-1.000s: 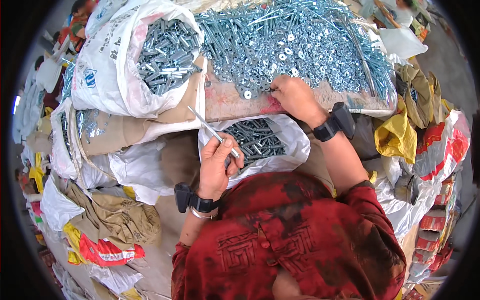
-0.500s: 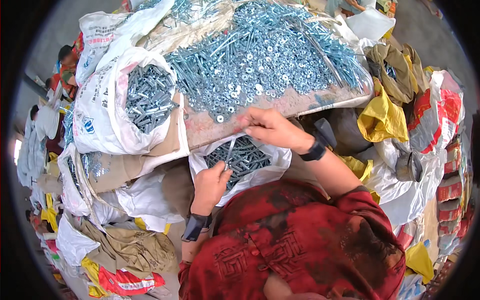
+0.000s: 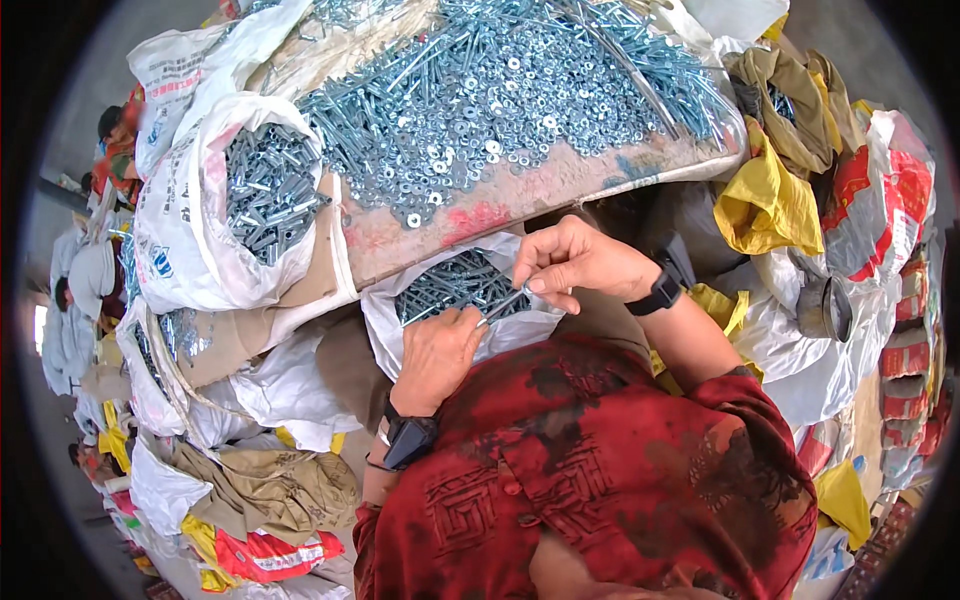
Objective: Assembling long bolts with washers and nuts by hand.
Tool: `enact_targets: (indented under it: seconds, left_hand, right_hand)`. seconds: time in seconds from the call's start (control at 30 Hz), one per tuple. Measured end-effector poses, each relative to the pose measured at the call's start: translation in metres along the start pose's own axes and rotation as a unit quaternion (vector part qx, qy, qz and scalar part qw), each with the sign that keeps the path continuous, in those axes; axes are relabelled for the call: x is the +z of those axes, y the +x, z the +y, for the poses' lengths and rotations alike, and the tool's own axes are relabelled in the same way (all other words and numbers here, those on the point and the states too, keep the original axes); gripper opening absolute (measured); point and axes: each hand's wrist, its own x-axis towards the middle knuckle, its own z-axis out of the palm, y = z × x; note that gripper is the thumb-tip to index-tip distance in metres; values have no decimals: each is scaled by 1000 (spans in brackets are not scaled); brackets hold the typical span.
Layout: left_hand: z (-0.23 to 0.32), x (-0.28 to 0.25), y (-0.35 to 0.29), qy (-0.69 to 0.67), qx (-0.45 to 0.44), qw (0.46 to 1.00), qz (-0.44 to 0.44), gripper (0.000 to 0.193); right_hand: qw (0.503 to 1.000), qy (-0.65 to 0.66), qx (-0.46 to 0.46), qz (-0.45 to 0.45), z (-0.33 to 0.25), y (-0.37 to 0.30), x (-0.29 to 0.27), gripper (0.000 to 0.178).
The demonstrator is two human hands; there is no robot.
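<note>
A slim silvery bolt (image 3: 503, 307) lies slantwise between my two hands, above an open white sack (image 3: 385, 325) of dark grey bolts (image 3: 460, 285). My left hand (image 3: 436, 358) is closed around its lower end, the fingers curled. At the upper end my right hand (image 3: 585, 263) pinches it between thumb and fingers. Any small part inside the right fingertips is hidden. Beyond my hands, a worktable (image 3: 480, 220) bears a heap of washers and nuts (image 3: 480, 130), with long bolts (image 3: 350, 130) beside them.
At the table's left stands a white sack (image 3: 180, 225) full of metal sleeves (image 3: 265, 190). To the right are a yellow sack (image 3: 765, 210), a metal tin (image 3: 823, 308) and white plastic sheeting (image 3: 790, 370). Brown cloth (image 3: 260, 490) lies at lower left. Other people are at far left.
My right hand has come down and right from the table edge to the bolt. My left hand has moved slightly right, and the bolt has tipped from near upright to a slant.
</note>
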Motion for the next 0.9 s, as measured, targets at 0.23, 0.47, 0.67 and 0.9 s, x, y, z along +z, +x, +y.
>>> enact_targets:
  seconds: [0.23, 0.47, 0.67, 0.9]
  left_hand:
    - [-10, 20, 0, -121, -3, 992, 18, 15]
    - [-8, 12, 7, -623, -279, 731, -14, 12]
    - [-13, 2, 3, -693, -242, 678, -28, 15]
    - [-6, -4, -7, -641, -238, 730, -7, 16]
  right_hand:
    - [997, -24, 51, 45, 2, 8, -19, 28]
    - [568, -707, 23, 421, 7, 25, -96, 34]
    - [537, -756, 13, 374, 10, 39, -96, 13]
    - [520, -767, 28, 374, 3, 36, -76, 9]
